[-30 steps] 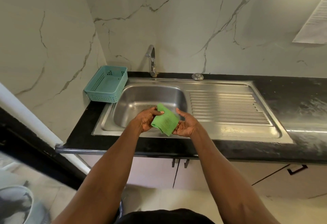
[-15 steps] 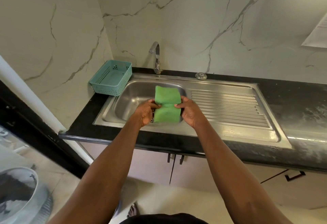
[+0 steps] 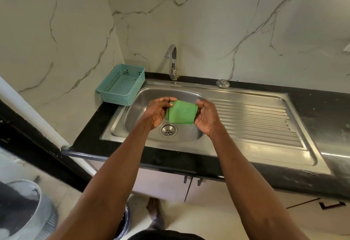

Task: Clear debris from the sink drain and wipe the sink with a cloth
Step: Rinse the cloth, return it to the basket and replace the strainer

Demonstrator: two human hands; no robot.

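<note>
A folded green cloth (image 3: 181, 112) hangs above the steel sink bowl (image 3: 136, 111), held between both hands. My left hand (image 3: 158, 111) pinches its left edge and my right hand (image 3: 206, 116) pinches its right edge. Below the cloth, the round drain (image 3: 168, 130) with its strainer holes shows bare at the bowl's bottom; I see no debris on it. The cloth is above the bowl and does not touch the steel.
A teal plastic basket (image 3: 121, 85) sits at the sink's left back corner. The tap (image 3: 172, 61) rises behind the bowl. A small metal strainer cap (image 3: 223, 83) lies on the back rim. The ribbed drainboard (image 3: 253, 124) runs right, then black counter (image 3: 322, 114).
The cloth went from a loose diagonal hold to a folded square stretched between both hands, raised further over the bowl. The drain, earlier covered by hands and cloth, now shows.
</note>
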